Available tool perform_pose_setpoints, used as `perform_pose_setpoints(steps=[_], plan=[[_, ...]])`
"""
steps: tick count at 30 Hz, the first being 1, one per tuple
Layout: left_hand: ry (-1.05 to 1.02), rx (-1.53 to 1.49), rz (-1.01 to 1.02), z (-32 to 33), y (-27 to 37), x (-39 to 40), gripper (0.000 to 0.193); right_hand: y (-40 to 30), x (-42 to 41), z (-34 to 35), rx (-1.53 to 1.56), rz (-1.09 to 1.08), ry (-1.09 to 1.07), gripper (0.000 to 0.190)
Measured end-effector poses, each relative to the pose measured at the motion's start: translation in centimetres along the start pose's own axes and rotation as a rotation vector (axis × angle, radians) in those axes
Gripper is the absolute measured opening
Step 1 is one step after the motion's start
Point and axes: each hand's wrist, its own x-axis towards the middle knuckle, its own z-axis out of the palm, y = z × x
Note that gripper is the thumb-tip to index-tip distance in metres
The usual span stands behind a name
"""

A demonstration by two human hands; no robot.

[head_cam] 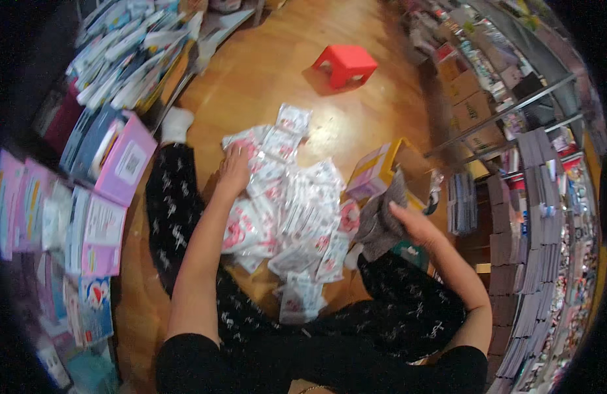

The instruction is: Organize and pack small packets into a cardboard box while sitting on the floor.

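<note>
A pile of clear plastic packets with pink and white printed contents (303,197) lies on the wooden floor between the person's legs. My left hand (236,168) rests on packets at the pile's upper left, fingers partly hidden; whether it grips one cannot be told. On the right, my right hand (411,221) holds a grey cloth (380,221), its thumb over the fabric. Just beyond the cloth, an open yellow and purple cardboard box (370,172) lies near the pile's right side, partly covered by the cloth.
A red plastic stool (345,64) stands on the floor farther off. Pink boxes (124,162) and stacked packets (131,59) line the left. Along the right are a metal rack (520,106), cardboard boxes (468,106) and tall stacks of paper goods (537,221).
</note>
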Motion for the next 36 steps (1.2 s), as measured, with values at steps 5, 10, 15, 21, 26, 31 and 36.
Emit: perform_pose_setpoints(steps=[5, 10, 15, 21, 26, 31, 36], plan=[[-0.060, 0.133, 0.020, 4.2, -1.8, 1.8, 0.052, 0.9, 0.3, -0.6, 0.010, 0.046, 0.011, 0.048], [-0.100, 0.165, -0.055, 5.8, -2.8, 2.1, 0.057, 2.6, 1.3, -0.9, 0.020, 0.123, 0.035, 0.049], [0.067, 0.125, -0.052, 6.7, -2.9, 2.4, 0.050, 4.0, 1.7, -1.1, 0.003, 0.235, 0.042, 0.047], [0.088, 0.109, -0.081, 5.8, -3.2, 3.1, 0.047, 3.7, 2.7, -0.3, -0.020, 0.307, 0.123, 0.046], [-0.043, -0.149, -0.132, 2.1, -3.5, 4.2, 0.031, 3.5, 3.8, 0.7, 0.061, 0.312, 0.126, 0.044], [-0.010, -0.361, -0.177, -1.1, -2.5, 5.4, 0.022, 3.1, 4.8, 1.6, 0.019, 0.340, 0.105, 0.044], [-0.030, -0.526, -0.135, -2.5, -0.7, 5.5, 0.025, 2.3, 5.6, 2.8, -0.103, 0.384, 0.089, 0.043]])
